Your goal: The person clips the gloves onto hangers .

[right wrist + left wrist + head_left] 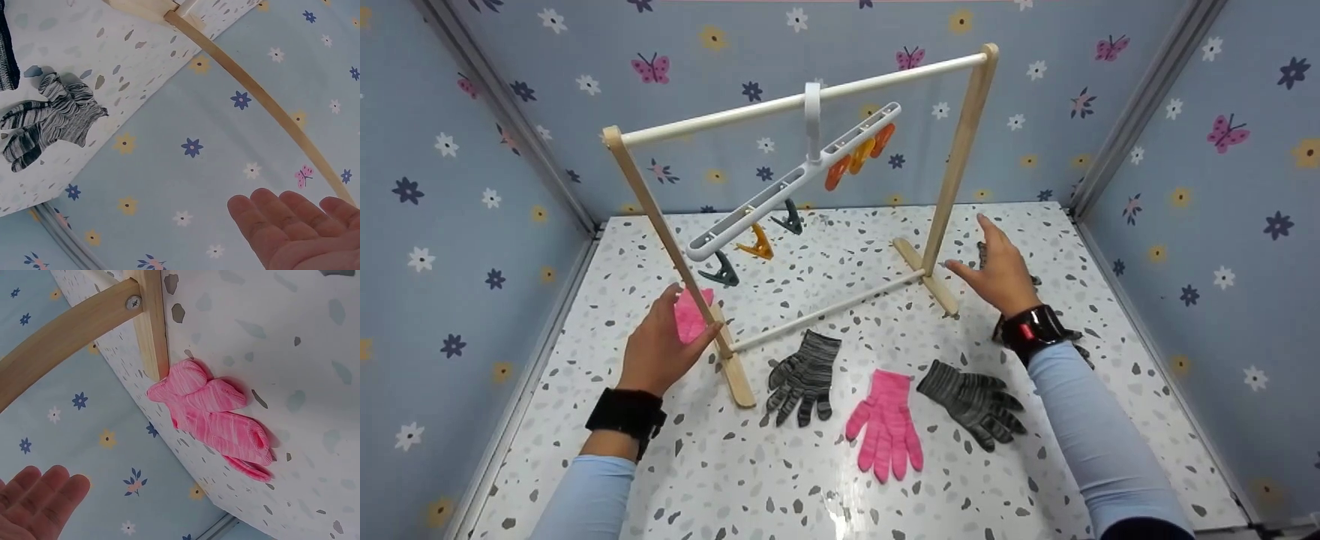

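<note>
A wooden drying rack (960, 154) stands on the speckled table with a white clip hanger (802, 180) hooked over its top bar. My left hand (660, 345) is beside the rack's left post, its fingers (56, 498) extended and holding nothing. Behind that post lies a crumpled pink glove (208, 410). My right hand (997, 270) hovers right of the other post, thumb and fingers spread. Beneath it, partly hidden, is a grey striped glove (56, 118). Nearer the front lie another grey glove (804, 379), a flat pink glove (886, 424) and a further grey glove (973, 403).
Clothespins dangle from the hanger: orange and yellow ones (861, 156) on the far half, an orange-yellow clip (757, 242) and dark green clips (721, 270) on the near half. Flower-patterned walls (1185, 187) enclose the table (712, 472) at the back and sides.
</note>
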A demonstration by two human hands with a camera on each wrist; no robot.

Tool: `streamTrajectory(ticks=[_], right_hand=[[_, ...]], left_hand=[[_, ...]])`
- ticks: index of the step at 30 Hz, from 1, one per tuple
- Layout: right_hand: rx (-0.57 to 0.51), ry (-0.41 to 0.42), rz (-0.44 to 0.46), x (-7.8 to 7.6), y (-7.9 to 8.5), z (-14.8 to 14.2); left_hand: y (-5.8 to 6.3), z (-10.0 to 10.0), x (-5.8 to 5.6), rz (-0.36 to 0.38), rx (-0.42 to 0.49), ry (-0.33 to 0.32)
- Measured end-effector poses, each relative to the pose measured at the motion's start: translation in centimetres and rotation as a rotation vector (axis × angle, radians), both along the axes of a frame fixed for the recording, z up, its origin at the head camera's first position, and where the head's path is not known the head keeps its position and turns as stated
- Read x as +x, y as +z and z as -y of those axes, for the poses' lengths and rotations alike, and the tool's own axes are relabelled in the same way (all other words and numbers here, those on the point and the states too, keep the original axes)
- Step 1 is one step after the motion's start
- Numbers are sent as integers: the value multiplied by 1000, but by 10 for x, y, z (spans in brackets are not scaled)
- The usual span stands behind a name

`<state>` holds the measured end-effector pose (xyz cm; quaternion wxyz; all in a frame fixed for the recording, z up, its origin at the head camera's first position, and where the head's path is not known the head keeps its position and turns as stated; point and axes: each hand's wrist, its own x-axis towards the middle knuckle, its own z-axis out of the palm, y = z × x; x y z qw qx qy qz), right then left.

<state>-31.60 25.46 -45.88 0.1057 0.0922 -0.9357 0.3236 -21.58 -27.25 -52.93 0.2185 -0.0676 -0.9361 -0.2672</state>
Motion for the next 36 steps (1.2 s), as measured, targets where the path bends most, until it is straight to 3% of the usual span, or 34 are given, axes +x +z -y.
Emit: streamTrajectory(ticks=[10, 21, 36], right_hand=[[-74, -17, 13, -14, 12, 6], [-123, -16, 16, -27, 28, 10], [-195, -38, 102, -47, 39, 22]], left_hand=[[6, -7, 1, 20, 78, -27], [9, -11, -1, -6, 89, -43], [14, -20, -3, 65, 149, -5]])
